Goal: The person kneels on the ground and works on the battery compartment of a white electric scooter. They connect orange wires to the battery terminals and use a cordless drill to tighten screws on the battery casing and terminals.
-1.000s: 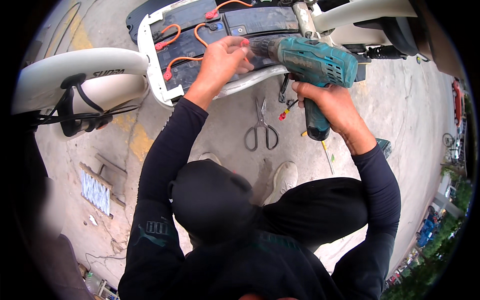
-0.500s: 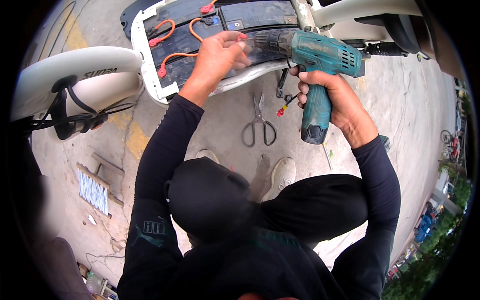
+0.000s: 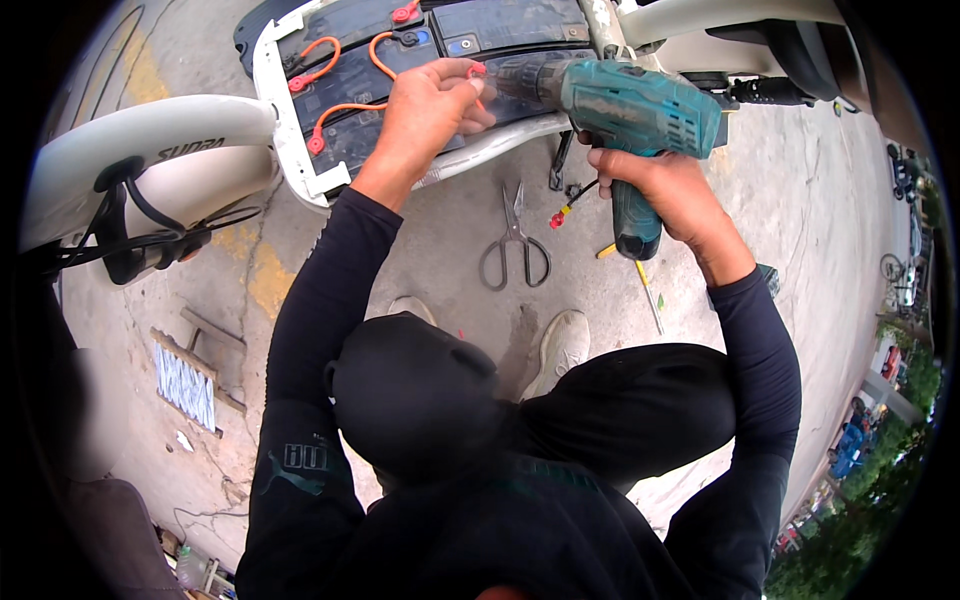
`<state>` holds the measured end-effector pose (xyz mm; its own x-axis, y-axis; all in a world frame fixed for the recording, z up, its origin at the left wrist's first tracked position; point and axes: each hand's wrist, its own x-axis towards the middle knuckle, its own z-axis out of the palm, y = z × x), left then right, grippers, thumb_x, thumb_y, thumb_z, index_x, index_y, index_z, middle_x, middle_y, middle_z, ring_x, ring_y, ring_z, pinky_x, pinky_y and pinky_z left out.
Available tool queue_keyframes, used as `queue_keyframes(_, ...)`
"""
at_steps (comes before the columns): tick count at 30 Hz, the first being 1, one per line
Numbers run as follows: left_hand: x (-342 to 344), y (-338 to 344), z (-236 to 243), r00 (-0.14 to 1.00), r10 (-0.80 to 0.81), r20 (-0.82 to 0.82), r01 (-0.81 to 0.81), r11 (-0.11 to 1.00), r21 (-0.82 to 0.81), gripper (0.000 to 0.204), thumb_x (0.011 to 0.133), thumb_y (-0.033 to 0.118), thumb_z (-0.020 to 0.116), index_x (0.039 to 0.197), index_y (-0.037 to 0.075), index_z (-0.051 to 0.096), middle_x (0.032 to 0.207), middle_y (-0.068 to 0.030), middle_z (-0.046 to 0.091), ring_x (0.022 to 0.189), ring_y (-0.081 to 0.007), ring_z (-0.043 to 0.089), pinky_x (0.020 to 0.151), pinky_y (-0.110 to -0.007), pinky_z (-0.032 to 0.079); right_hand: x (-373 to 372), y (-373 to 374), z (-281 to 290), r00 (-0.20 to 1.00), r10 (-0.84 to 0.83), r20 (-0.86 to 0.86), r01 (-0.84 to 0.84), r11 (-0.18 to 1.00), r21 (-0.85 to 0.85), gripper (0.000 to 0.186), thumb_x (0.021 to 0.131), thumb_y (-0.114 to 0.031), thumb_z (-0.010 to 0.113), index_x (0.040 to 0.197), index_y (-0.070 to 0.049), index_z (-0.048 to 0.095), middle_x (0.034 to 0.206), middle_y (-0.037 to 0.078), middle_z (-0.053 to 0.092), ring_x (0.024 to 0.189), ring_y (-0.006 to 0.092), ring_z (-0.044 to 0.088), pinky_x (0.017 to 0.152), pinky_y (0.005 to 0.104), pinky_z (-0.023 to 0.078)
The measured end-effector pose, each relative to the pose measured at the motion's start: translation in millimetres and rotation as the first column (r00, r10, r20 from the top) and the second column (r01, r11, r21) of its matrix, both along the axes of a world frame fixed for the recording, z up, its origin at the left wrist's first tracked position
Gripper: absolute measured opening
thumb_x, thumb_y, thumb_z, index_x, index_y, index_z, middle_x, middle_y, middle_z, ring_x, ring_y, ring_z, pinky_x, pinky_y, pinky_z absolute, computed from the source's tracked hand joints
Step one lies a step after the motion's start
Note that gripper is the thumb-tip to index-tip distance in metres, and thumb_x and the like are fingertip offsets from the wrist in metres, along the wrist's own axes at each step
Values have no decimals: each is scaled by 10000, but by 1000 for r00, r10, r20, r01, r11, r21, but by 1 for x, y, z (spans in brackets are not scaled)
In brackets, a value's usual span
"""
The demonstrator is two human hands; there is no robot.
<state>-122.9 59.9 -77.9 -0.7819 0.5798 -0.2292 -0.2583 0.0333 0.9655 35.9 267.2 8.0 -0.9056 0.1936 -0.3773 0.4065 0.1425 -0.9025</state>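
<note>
My right hand [image 3: 680, 195] is wrapped round the grip of a teal cordless drill [image 3: 640, 100]. The drill lies nearly level, its black chuck pointing left over the batteries. At the chuck's tip my left hand [image 3: 425, 105] pinches a small red terminal cap [image 3: 477, 71]; what the drill's tip touches is hidden by blur and fingers. Below both hands sit dark batteries [image 3: 365, 85] in a white frame [image 3: 277, 110] of a vehicle. Orange cables [image 3: 350, 107] with red terminal caps [image 3: 317, 145] join them.
Scissors [image 3: 514, 245] lie on the concrete between my feet and the frame. A loose black lead with a red end [image 3: 558, 219] hangs nearby, and a thin yellow-ended tool [image 3: 650, 300] lies right of it. A low wooden stool [image 3: 190, 380] stands at left.
My right hand has tipped the drill, and its grip base has moved up and away from me. The yellow-ended tool shows more. My left hand keeps its pinch.
</note>
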Motion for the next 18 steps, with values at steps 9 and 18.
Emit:
queue_keyframes(9, 5, -1, -2, 996, 11, -87, -11, 1000, -2, 395, 936, 92, 640, 1280, -101, 609, 996, -174, 747, 783, -194, 748, 688, -282, 604, -19, -9, 38, 948, 309, -75, -190, 739, 646, 296, 765, -131, 746, 1044, -40, 710, 919, 199, 728, 839, 382, 692, 773, 406, 558)
queue_keyframes(18, 5, 1, -4, 987, -27, -157, 18, 998, -61, 507, 900, 87, 685, 1358, -87, 552, 1006, -154, 747, 765, -178, 739, 680, -282, 587, -57, -7, 62, 925, 381, 6, -279, 665, 693, 392, 795, -108, 775, 1171, -33, 694, 865, 81, 718, 737, 178, 648, 701, 340, 544)
